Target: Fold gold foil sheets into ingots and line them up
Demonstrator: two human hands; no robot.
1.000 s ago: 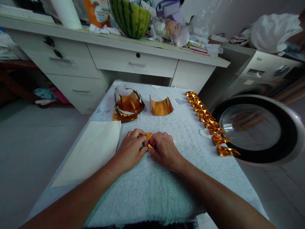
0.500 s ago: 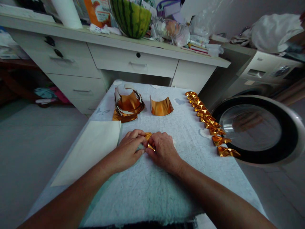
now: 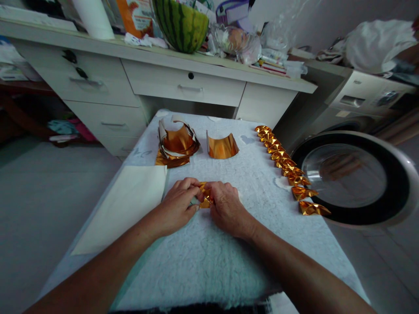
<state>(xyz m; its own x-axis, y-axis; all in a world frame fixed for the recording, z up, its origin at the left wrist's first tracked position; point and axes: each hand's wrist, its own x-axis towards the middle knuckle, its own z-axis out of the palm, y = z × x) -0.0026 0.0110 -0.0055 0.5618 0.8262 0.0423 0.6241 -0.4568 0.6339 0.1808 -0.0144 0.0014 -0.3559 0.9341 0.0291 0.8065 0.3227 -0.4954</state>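
Between my two hands, low over the cloth-covered table, is a piece of shiny gold foil paper (image 3: 205,201), partly hidden by fingers. My left hand (image 3: 180,203) pinches its left side with thumb and fingers. On its right side my right hand (image 3: 226,205) is closed, fingers curled over the foil. Beyond the hands one curved sheet of gold foil paper (image 3: 223,147) stands alone. Left of it sits a curled stack of gold foil sheets (image 3: 176,144). Along the table's right edge runs a row of several folded gold foil pieces (image 3: 283,163).
A pale sheet of paper (image 3: 126,205) lies on the table's left side. Behind stands a white desk (image 3: 183,89) bearing a cut watermelon (image 3: 180,26) and plastic bags. On the right, the washing machine's round door (image 3: 353,179) hangs open close to the table edge.
My right hand has shifted slightly right, its thumb drawn away from the left one. More of the gold foil shows between my hands. My left hand stays almost still.
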